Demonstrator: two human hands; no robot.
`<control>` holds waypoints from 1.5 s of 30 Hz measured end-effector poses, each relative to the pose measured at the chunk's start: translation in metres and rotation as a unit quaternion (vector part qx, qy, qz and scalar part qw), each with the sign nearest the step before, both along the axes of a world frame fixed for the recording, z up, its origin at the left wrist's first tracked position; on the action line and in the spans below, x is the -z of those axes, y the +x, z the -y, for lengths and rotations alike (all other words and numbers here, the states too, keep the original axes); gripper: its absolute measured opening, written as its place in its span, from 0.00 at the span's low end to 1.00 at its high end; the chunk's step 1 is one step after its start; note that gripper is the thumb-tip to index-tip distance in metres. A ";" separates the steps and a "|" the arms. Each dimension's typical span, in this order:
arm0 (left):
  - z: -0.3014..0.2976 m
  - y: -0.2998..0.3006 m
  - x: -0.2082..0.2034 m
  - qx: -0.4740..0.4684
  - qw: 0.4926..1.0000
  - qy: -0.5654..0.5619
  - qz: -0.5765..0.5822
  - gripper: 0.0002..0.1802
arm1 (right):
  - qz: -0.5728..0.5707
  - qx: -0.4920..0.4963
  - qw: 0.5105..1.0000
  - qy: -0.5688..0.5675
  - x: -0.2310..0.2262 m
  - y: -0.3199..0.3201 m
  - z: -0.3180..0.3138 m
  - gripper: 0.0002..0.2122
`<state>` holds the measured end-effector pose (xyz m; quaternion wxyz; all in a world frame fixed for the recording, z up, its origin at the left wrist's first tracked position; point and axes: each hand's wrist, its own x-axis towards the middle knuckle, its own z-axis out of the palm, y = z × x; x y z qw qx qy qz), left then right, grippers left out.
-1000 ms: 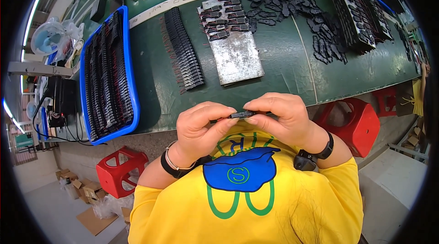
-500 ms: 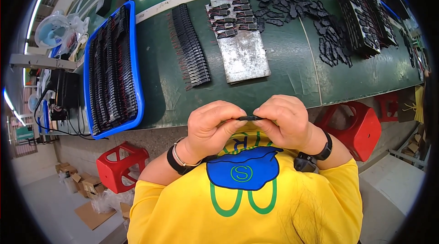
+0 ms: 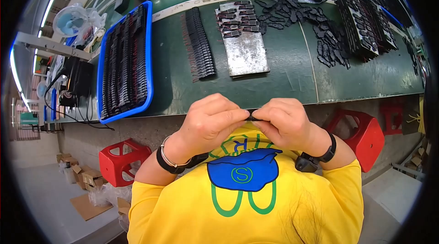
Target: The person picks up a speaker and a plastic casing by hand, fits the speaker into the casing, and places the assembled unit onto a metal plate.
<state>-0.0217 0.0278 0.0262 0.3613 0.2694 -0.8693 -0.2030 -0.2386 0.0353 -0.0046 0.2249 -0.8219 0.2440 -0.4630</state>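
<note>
A long green counter (image 3: 283, 75) is running across a workshop, with a grey floor below and two red plastic stools (image 3: 120, 161) standing under its near edge. The person in a yellow shirt is holding both hands close to the chest, just in front of the counter's edge. The left hand (image 3: 211, 123) and the right hand (image 3: 284, 123) are meeting at the fingertips, and each grip is pinching one end of a small black part (image 3: 251, 118) between thumb and fingers; the part is lying level between the two hands, mostly hidden by them. Both wrists are wearing dark bands.

On the counter, a blue tray (image 3: 148, 68) at the left is holding rows of black parts. Beside it a row of black pieces (image 3: 198, 50) is lying on the green surface, and next to that a grey metal plate (image 3: 245, 51) is carrying a few more black pieces at its far end. Further right, a loose heap of black parts (image 3: 311, 11) is spreading out, near stacked rows of black parts (image 3: 363, 27). A small fan (image 3: 73, 19) is sitting at the far left.
</note>
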 end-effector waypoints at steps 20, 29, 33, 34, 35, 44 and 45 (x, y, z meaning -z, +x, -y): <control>0.025 0.047 0.037 -0.257 0.966 -0.003 -0.014 0.07 | -0.115 0.105 0.986 0.059 -0.019 -0.020 0.076 0.07; 0.029 0.050 0.040 -0.292 0.955 0.050 0.004 0.10 | -0.253 0.104 0.961 -0.026 -0.024 0.025 0.148 0.08; 0.029 0.051 0.038 -0.288 0.956 0.051 -0.002 0.12 | -0.285 0.129 0.950 -0.013 -0.018 0.032 0.157 0.09; 0.028 0.052 0.038 -0.287 0.957 0.049 -0.012 0.12 | -0.289 0.130 0.948 -0.014 -0.017 0.032 0.158 0.09; 0.028 0.052 0.039 -0.285 0.957 0.046 -0.021 0.12 | -0.292 0.132 0.947 -0.015 -0.017 0.032 0.158 0.09; 0.022 0.056 0.039 -0.243 0.965 0.029 -0.094 0.10 | -0.283 0.111 0.951 -0.062 -0.029 0.036 0.136 0.08; 0.021 0.053 0.038 -0.212 0.945 0.163 -0.189 0.09 | -0.250 0.108 0.959 -0.073 -0.034 0.037 0.126 0.08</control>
